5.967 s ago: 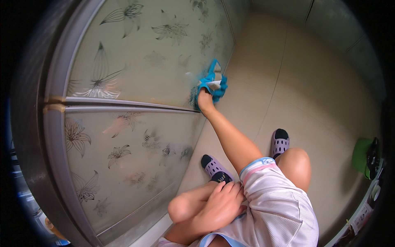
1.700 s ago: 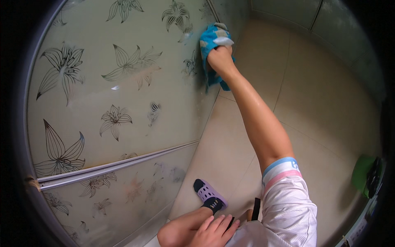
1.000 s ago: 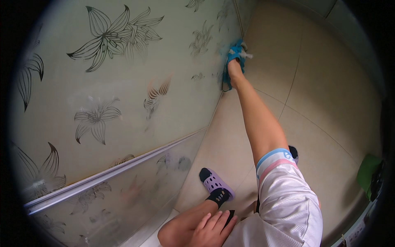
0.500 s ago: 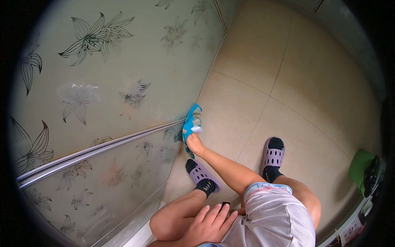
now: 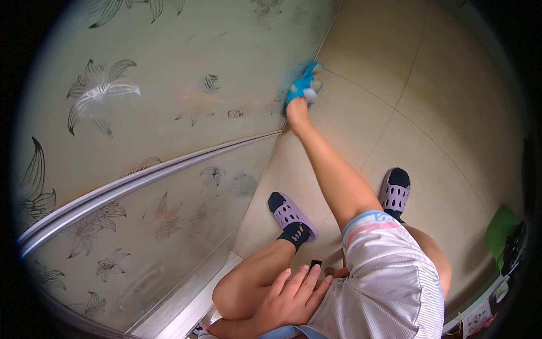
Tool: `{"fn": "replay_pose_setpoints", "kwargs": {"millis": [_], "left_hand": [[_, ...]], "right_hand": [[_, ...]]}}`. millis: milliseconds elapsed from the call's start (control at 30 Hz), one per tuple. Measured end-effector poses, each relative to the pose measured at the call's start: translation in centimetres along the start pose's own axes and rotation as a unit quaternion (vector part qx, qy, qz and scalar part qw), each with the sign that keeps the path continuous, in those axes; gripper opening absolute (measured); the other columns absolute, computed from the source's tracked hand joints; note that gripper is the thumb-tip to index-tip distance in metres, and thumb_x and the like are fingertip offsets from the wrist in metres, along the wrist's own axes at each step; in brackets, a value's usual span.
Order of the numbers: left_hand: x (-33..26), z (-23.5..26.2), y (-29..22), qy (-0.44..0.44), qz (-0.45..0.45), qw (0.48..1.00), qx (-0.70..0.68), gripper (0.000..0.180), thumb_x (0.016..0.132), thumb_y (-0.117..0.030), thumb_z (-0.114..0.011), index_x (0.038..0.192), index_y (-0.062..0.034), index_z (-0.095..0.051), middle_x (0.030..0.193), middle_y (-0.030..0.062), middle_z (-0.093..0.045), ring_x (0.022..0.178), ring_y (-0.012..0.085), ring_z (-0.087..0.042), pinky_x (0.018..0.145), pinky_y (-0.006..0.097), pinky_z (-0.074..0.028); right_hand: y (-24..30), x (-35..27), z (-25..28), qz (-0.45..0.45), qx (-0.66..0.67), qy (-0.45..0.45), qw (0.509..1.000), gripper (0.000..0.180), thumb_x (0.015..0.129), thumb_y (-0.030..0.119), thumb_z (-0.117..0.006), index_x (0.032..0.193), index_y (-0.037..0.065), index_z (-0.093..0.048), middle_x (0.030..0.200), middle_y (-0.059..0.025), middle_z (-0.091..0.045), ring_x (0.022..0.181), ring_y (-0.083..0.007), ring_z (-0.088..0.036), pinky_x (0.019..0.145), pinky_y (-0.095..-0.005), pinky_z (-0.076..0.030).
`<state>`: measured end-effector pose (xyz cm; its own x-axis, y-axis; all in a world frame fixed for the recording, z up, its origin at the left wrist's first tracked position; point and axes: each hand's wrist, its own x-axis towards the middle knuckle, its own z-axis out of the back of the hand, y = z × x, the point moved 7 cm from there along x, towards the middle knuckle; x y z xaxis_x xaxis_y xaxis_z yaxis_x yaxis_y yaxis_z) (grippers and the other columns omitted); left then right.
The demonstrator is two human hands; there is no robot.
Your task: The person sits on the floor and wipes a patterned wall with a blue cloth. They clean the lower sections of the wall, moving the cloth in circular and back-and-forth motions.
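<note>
My right hand (image 5: 298, 112) reaches far forward on a bent wrist and presses a blue cloth with beige patches (image 5: 297, 89) to the lower edge of a glossy greenish cabinet door (image 5: 237, 73), where it meets the floor. The cloth and fingers are smeared by motion, and a whitish patch shows among them. My left hand (image 5: 293, 296) rests by my lap and knee, its fingers stretched out and slightly apart. Just past its fingertips is a small black thing (image 5: 316, 264) that I cannot make out.
A silver metal strip (image 5: 152, 175) runs between two flower-patterned panels on the left. Beige floor tiles (image 5: 361, 73) spread ahead. My feet in lilac clogs (image 5: 292, 216) stand apart. At the right edge are a green object (image 5: 502, 229) and a white-rimmed rack or bin (image 5: 474, 308).
My right hand has slid the cloth forward along the panel's bottom edge, past the metal strip, and the arm is stretched out further. My left hand stays by my lap. The view has shifted slightly.
</note>
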<state>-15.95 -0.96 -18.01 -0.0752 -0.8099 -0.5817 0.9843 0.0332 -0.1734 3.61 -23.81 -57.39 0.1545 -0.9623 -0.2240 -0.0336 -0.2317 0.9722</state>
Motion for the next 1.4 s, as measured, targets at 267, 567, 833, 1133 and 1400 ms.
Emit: {"fn": "replay_pose_setpoints", "kwargs": {"millis": [267, 567, 833, 1133, 1400], "left_hand": [[-1.0, 0.2, -1.3, -0.001, -0.004, 1.0, -0.012, 0.043, 0.096, -0.022, -0.05, 0.137, -0.0228, -0.06, 0.137, 0.0039, -0.06, 0.126, 0.0197, -0.055, 0.109, 0.042, -0.038], [-2.7, -1.3, -2.6, -0.038, -0.006, 0.999, -0.009, 0.042, 0.096, -0.023, -0.05, 0.136, -0.0221, -0.06, 0.137, 0.0048, -0.059, 0.124, 0.0206, -0.057, 0.106, 0.043, -0.041], [-2.4, -0.5, -1.6, -0.019, -0.003, 1.0, 0.007, 0.04, 0.096, -0.023, -0.051, 0.134, -0.0222, -0.062, 0.134, 0.0045, -0.062, 0.121, 0.0199, -0.059, 0.106, 0.043, -0.04], [-1.8, -0.1, -0.3, -0.009, 0.003, 1.0, 0.016, 0.039, 0.096, -0.022, -0.05, 0.133, -0.0219, -0.062, 0.135, 0.0042, -0.062, 0.122, 0.0193, -0.06, 0.108, 0.042, -0.037], [-1.5, -0.3, -0.4, -0.005, -0.001, 1.0, 0.004, 0.037, 0.096, -0.023, -0.049, 0.131, -0.0212, -0.063, 0.135, 0.0042, -0.063, 0.121, 0.0194, -0.06, 0.108, 0.042, -0.037]], "right_hand": [[-7.0, -23.1, -3.3, -0.207, -0.091, 0.279, 0.933, 0.045, 0.103, 0.031, -0.034, 0.109, -0.007, -0.058, 0.109, -0.0275, -0.06, 0.101, -0.0331, -0.053, 0.092, -0.0431, -0.044], [-2.5, -30.0, -1.7, -0.368, 0.157, 0.228, 0.888, 0.035, 0.105, 0.033, -0.044, 0.095, 0.003, -0.059, 0.083, -0.0008, -0.056, 0.076, -0.0111, -0.05, 0.067, -0.0302, -0.041], [-1.2, -16.2, 1.8, -0.162, 0.124, 0.01, 0.979, 0.018, 0.087, 0.011, -0.06, 0.102, 0.001, -0.064, 0.11, -0.0111, -0.059, 0.103, -0.0264, -0.057, 0.092, -0.0361, -0.046], [4.1, -13.0, 4.3, 0.13, -0.167, 0.02, 0.977, 0.019, 0.076, 0.006, -0.063, 0.094, 0.007, -0.069, 0.109, -0.0104, -0.061, 0.103, -0.0358, -0.054, 0.091, -0.044, -0.045], [10.5, -13.5, 4.3, 0.157, -0.055, -0.006, 0.986, 0.014, 0.075, 0.006, -0.063, 0.086, 0.007, -0.07, 0.102, -0.0114, -0.063, 0.098, -0.0353, -0.056, 0.086, -0.043, -0.045]]}}
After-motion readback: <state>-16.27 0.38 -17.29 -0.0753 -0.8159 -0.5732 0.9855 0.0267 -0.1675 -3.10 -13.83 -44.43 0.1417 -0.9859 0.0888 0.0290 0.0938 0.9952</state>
